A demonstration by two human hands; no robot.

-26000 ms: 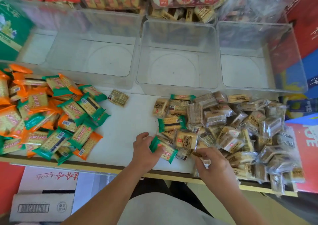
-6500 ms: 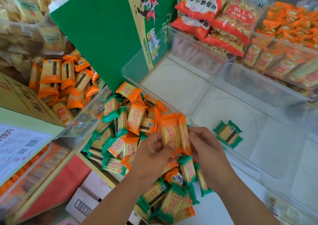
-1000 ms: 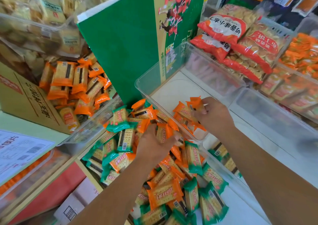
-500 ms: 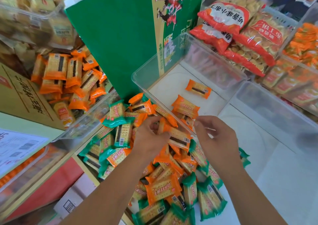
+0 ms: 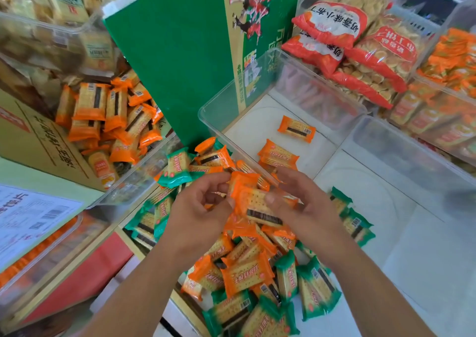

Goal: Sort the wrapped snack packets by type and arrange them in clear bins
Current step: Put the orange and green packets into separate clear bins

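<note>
Snack packets (image 5: 255, 204), orange wrap: a small stack held between both hands above the pile (image 5: 244, 275), right at the near rim of the first bin (image 5: 213, 116).

Left hand (image 5: 198, 208): fingers curled, thumb and fingertips pinching the stack's left edge.

Right hand (image 5: 309, 208): thumb laid on the top face, fingers curled behind the right edge.

Pile: orange and green packets mixed, loose and overlapping on the white table (image 5: 365, 318). It runs from the first bin's near corner down to the table's front edge, with several packets lying right at that edge. Open white surface lies to its right.

First bin: clear, its left wall against the green carton (image 5: 180, 53). One orange packet (image 5: 296, 131) lies flat mid-floor, and another (image 5: 278, 155) lies close to the near wall. More are partly hidden by the hands. White floor shows toward the far wall.

Second bin (image 5: 401, 146): clear, side by side with the first bin on its right. Green packets (image 5: 356, 224) lie in its near-left corner beside the right wrist, and open floor spreads beyond them.

Red bags (image 5: 347, 40): stacked behind the first bin.

Side bin (image 5: 128, 187): clear, left of the carton, with orange packets inside.
</note>
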